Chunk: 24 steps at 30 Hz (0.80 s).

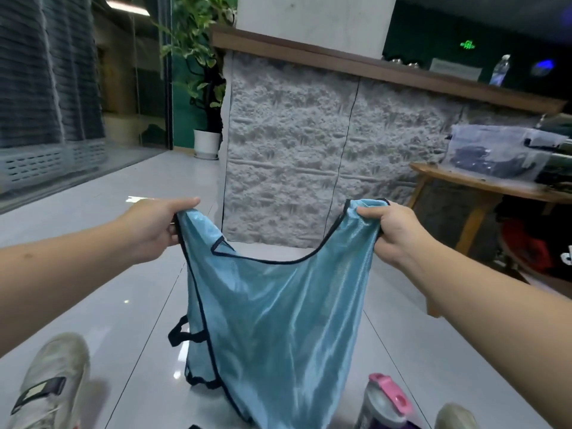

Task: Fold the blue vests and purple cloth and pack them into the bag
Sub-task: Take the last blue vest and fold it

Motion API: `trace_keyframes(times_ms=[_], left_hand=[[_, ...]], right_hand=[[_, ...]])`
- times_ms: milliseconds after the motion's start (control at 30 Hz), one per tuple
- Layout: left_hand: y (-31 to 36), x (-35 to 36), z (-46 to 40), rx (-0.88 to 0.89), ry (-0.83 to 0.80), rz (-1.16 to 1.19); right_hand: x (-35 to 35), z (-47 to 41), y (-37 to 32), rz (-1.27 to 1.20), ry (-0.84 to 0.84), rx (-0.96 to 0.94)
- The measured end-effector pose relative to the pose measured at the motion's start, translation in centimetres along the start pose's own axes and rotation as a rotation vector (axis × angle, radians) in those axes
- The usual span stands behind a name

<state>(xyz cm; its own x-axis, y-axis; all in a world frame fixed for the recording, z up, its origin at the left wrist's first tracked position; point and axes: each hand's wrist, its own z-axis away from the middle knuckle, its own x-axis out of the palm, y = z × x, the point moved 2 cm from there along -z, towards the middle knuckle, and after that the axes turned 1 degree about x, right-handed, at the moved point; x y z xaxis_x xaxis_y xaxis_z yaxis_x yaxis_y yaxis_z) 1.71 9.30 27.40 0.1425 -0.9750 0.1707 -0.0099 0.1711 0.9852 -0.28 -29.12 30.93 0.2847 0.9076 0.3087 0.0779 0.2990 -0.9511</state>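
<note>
Vest orientation: the blue vest (pixel 272 305) hangs upright, shoulder straps at the top, body falling toward the floor; its long axis runs top to bottom, tilted slightly toward the lower right.
Vest position: held in the air between both hands, in front of the grey textured counter front (pixel 309 144); the lower part runs out of view at the bottom edge, so whether it touches the floor cannot be told.
Left hand: the left hand (pixel 154 230) pinches the left shoulder strap, thumb extended on top, fingers curled beneath.
Right hand: the right hand (pixel 393 230) grips the right shoulder strap, fabric bunched under thumb and curled fingers.
Vest appearance: shiny light-blue fabric, black binding along neckline and armholes; the neckline sags in a curve between the hands; black elastic loops hang at the lower left side; vertical creases run down the body.
Floor: pale glossy tiled floor (pixel 123 274), open to the left and behind the vest.
Left boundary: a glass partition (pixel 62 119), with a potted plant (pixel 201 72) beside the counter corner.
Right boundary: a wooden table (pixel 483 187) carrying a clear plastic box (pixel 495 153).
Near obstacles: a bottle with a pink cap (pixel 387 400) just right of the vest's lower part; a white shoe (pixel 49 385) at lower left, another shoe (pixel 455 416) at lower right.
</note>
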Motion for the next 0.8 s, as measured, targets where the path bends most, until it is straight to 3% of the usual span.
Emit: trace_keyframes(times_ms=[167,400,533,700,800], left_hand=[[0.6,1.2,0.7,0.007,-0.074,0.113],[2.0,2.8,1.5,0.082,-0.081,0.289],[2.4,3.4,1.9,0.087,-0.126,0.109],[2.1,2.7,1.9,0.164,-0.004,-0.333],[2.1,2.4,1.7,0.193,0.024,-0.442]], right_hand=[[0.0,1.8,-1.2,-0.117,-0.093,0.036],[0.6,2.8,-2.0,-0.045,-0.253,0.051],[0.7,2.4,-2.3,0.182,-0.197,0.026],[0.4,2.7,-3.4,0.71,-0.13,-0.036],[0.0,2.6,-3.8,0.89,-0.106,-0.066]])
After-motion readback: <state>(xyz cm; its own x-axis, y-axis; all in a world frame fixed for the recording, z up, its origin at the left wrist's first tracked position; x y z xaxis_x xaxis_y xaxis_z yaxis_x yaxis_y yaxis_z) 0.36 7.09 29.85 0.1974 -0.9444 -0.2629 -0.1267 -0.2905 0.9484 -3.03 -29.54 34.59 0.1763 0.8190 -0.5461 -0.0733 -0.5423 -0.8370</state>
